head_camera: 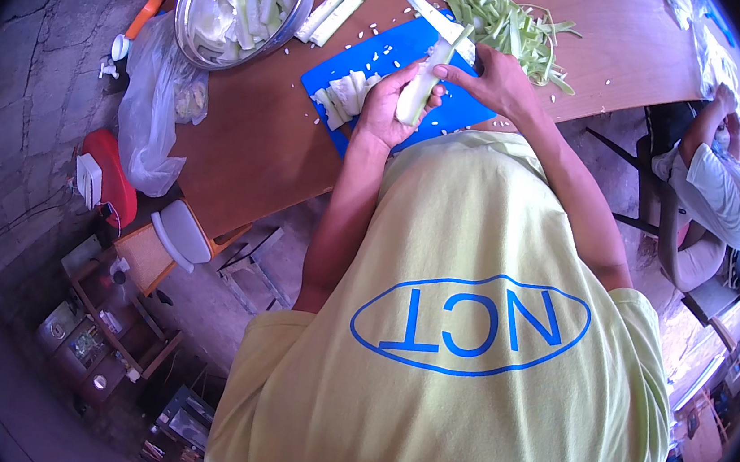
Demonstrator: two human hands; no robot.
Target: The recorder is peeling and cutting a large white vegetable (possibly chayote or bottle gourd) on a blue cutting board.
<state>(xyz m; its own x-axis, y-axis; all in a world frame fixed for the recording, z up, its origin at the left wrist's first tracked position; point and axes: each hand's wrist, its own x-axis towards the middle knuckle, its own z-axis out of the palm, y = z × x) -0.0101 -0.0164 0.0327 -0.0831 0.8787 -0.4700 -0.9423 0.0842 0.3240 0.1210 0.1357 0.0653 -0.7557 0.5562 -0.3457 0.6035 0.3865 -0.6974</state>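
Observation:
My left hand (390, 104) is closed around a pale green, peeled vegetable piece (418, 94), over a blue cutting board (454, 108). A knife (427, 10) with a pale blade is in my right hand (494, 78); its handle is hidden by the fingers, and the blade meets the piece's upper end. Cut vegetable pieces (343, 96) lie on the board's left part, with whitish seeds scattered around. Two long strips (335, 11) rest on the table beyond the board. A heap of green peelings (512, 33) sits at the board's far right.
A metal bowl (183, 29) with vegetable pieces stands on the wooden table (257, 145) at the left. A clear plastic bag (150, 106) hangs at the table's left edge. Beyond the right edge sits another person (719, 186) near plastic bags. A chair (183, 235) is below left.

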